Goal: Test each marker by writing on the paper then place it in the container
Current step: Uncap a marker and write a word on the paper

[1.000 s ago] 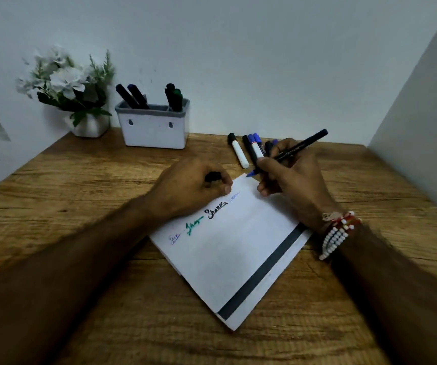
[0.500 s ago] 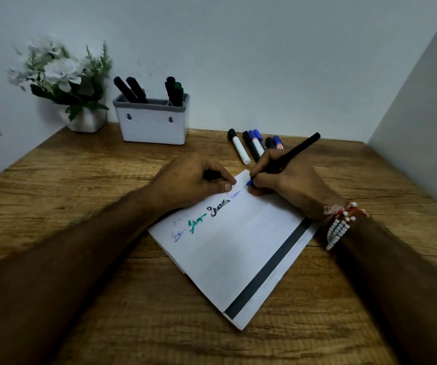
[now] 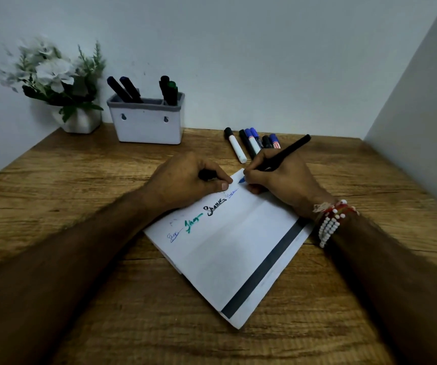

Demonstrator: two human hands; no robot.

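A white folded paper (image 3: 238,246) with a dark stripe lies at an angle on the wooden desk, with several scribbles along its upper edge. My right hand (image 3: 278,180) grips a black-bodied marker (image 3: 288,151) whose blue tip touches the paper's far corner. My left hand (image 3: 188,183) rests on the paper's upper edge and holds a small black cap (image 3: 206,175). Several markers (image 3: 251,143) lie behind my hands. The white container (image 3: 146,125) at the back holds several markers.
A white pot of white flowers (image 3: 61,85) stands at the back left beside the container. Walls close the desk (image 3: 67,185) at the back and on the right. A beaded bracelet (image 3: 330,222) is on my right wrist.
My right hand has lowered the marker from above the paper until its tip meets the paper's far corner. My left hand has stayed in place.
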